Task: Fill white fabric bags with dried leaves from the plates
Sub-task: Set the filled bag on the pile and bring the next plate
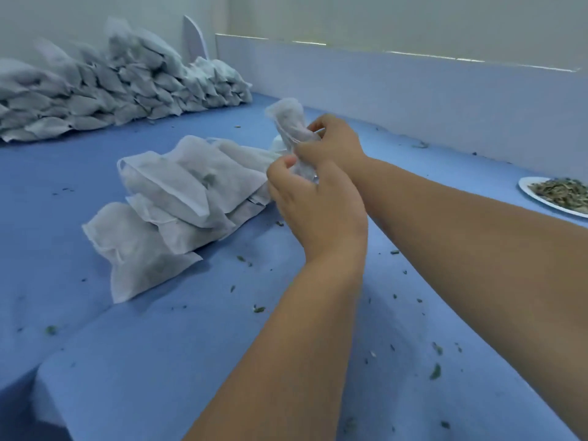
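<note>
Two bare forearms reach in from 5 o'clock over the counter [159, 361], which has a blue cloth with many small green leaf crumbs on it. At the centre, the left hand [315, 205] and the right hand [334, 143] hold one white fabric bag [288, 117] upright between them. The fingers [281, 163] of the left hand are closed around the lower part of the bag, and the right hand pinches it just above; its open top stands free toward 12 o'clock. Just beside the hands, at 9 o'clock, lies a loose heap of filled bags [178, 198]; I count about seven, overlapping. At 3 o'clock, one white plate [528, 194] with dried leaves [563, 190] is cut by the edge. Far at 10 o'clock, a big stack of filled bags [105, 87] leans on the wall, too many to count.
</note>
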Action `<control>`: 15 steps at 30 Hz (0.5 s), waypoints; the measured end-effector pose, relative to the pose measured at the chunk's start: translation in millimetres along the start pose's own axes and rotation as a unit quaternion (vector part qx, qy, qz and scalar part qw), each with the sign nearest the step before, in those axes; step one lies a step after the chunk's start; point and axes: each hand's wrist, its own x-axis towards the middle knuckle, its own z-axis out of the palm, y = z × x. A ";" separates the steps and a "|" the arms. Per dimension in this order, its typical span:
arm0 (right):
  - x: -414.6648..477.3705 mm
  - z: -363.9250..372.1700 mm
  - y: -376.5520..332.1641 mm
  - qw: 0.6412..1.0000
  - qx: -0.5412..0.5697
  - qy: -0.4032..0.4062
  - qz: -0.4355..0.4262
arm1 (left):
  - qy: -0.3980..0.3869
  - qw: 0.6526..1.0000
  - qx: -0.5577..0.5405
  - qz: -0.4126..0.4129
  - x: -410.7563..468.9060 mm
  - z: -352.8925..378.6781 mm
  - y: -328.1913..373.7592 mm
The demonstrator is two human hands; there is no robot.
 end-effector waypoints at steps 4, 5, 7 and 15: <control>11.8 14.4 1.6 0.997 -0.063 -0.041 -0.010 | -0.045 0.996 0.060 0.049 -11.1 4.9 -2.7; 7.9 9.2 3.2 0.998 -0.054 -0.032 -0.012 | -0.053 0.994 0.071 0.058 -14.6 5.4 -4.0; -6.6 -12.6 11.8 0.999 -0.028 -0.005 -0.018 | -0.083 0.991 0.080 0.068 -21.7 7.7 -5.9; -136.3 -207.1 121.3 0.979 -0.186 0.065 0.047 | -0.319 0.925 0.192 0.076 -91.0 22.9 -27.4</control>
